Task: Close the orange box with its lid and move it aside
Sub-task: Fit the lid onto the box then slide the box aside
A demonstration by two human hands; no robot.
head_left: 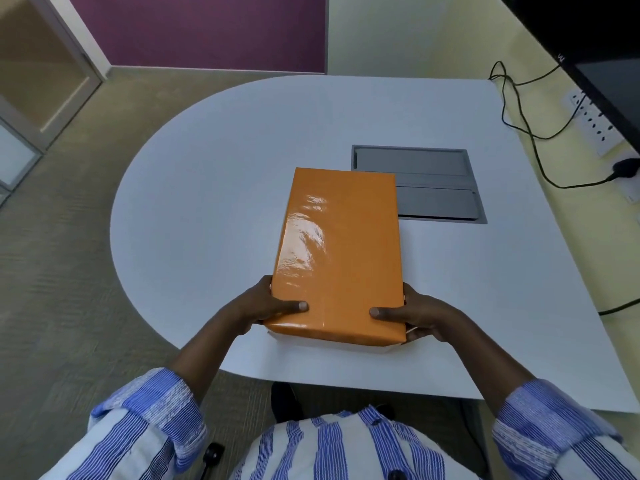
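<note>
Pale grey rounded table [207, 209] carries the glossy orange rectangular box [337, 251]; left hand [268, 304] and right hand [417, 315] grip its near corners, thumbs on the lid. Slick wrapping could slip, or it could snag the grey recessed hatch [436, 185] just beyond.

You have one orange box [337, 252] on one white table [214, 188], with its one lid on top; a thin white edge shows under the lid at the box's near end. Two hands grip that near end: one left hand [266, 304] at the box's left corner and one right hand [420, 315] at its right corner, one thumb from each lying on the lid. Just beyond the box's far right corner you have one grey hatch [436, 188] set into the table, made of two flaps. Well to the right of the box, one white power strip [594, 124] shows, with one black plug [625, 168] close by.
</note>
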